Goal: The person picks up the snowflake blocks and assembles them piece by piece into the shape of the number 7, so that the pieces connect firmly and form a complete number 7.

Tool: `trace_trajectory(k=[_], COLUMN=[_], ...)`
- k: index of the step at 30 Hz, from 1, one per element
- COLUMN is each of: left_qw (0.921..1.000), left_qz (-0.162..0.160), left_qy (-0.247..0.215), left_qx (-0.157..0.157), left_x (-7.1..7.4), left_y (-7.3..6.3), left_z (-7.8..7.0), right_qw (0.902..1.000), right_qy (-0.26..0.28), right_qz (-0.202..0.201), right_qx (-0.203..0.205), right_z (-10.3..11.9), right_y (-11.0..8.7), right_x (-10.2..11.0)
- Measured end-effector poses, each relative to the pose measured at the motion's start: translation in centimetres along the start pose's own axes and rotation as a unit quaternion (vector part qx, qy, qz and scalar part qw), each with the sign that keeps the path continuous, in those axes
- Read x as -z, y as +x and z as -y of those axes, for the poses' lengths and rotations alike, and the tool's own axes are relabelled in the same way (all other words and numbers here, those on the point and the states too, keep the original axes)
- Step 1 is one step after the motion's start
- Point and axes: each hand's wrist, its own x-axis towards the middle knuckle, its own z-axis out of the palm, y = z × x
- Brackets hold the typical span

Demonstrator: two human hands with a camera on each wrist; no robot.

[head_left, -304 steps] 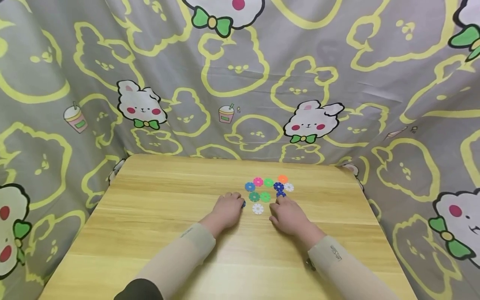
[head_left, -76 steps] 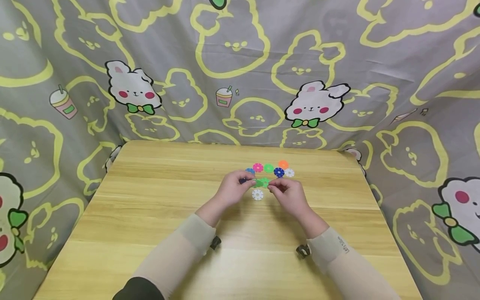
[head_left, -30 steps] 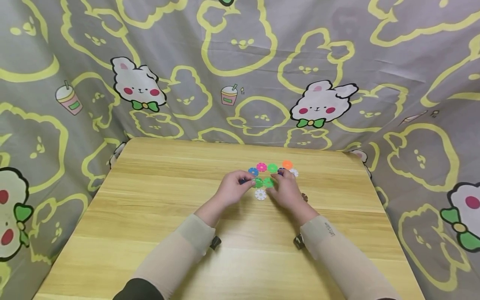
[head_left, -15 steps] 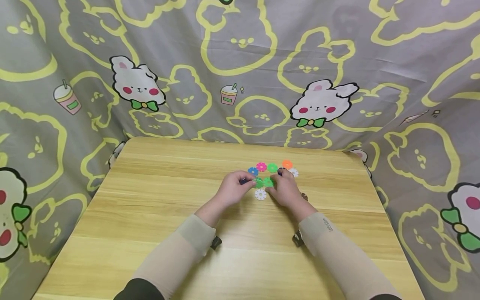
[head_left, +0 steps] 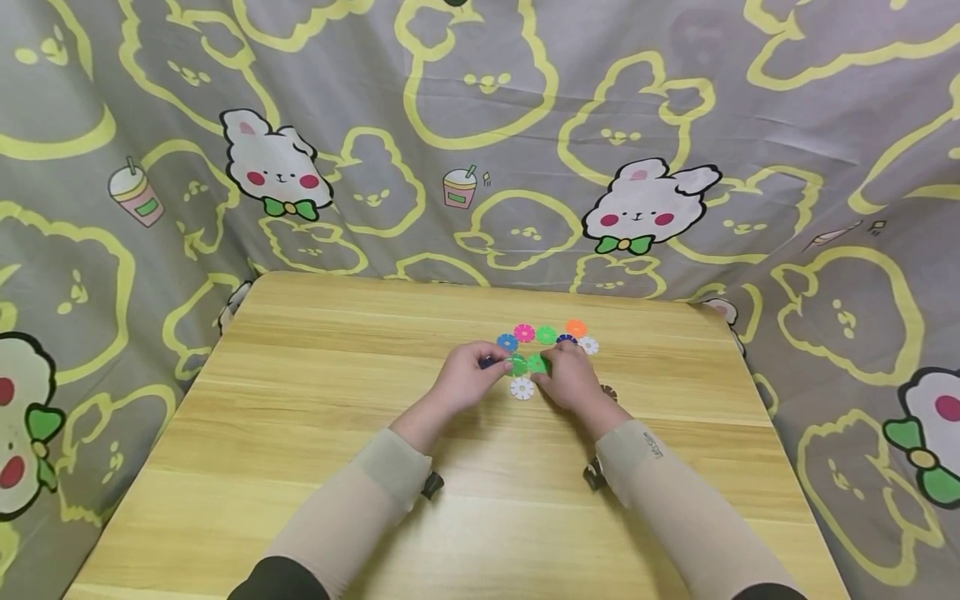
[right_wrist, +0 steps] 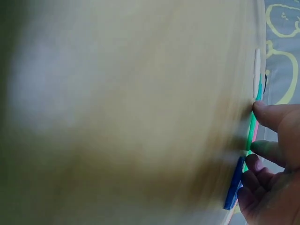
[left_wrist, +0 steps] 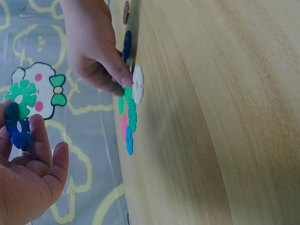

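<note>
My left hand [head_left: 468,373] is raised a little over the table and pinches a dark blue notched interlocking disc [left_wrist: 21,138] between thumb and fingers. A green disc [left_wrist: 28,96] meets its edge and sticks out beyond the fingertips. Beside it, my right hand [head_left: 573,379] reaches down to the table. Its thumb and forefinger pinch the edge of a light green disc [head_left: 536,363]. In the right wrist view, a blue disc [right_wrist: 233,183] lies close beside the other fingers. A white disc [head_left: 522,388] lies just in front, between the hands.
Behind the hands lie a light blue disc [head_left: 507,342], a pink one [head_left: 524,333], another light green one [head_left: 546,335], an orange one [head_left: 576,328] and a second white one [head_left: 589,345]. A brown disc [head_left: 610,392] shows past the right wrist. A patterned curtain [head_left: 337,167] surrounds the wooden table [head_left: 300,392].
Ten seconds ago both hands were down on the table by blue discs. Since then the left hand has lifted discs; the right has moved onto the light green disc, and a brown disc has come into view.
</note>
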Motion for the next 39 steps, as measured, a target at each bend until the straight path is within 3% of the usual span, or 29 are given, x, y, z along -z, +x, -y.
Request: trace_trajectory(k=[9,27,39], left_qw=[1.0000,0.9997,0.9997], left_qz=[-0.002,-0.014,-0.012], left_qy=[-0.002,-0.006,0.010], left_qx=[0.003,0.017,0.020], left_x=[0.1,0.4,0.6], left_y=[0.0,-0.1,-0.1], left_z=[-0.1,-0.2,0.3], right_qw=[1.0000,0.9962,0.9928], right_qy=[-0.003,0.066,0.118], right_qz=[0.007,0.019,-0.007], right_qx=[0.003,-0.055,-0.022], right_z=[0.1,0.1,-0.3], right_y=[0.4,-0.1,-1.4], right_x=[0.0,0.5,0.6])
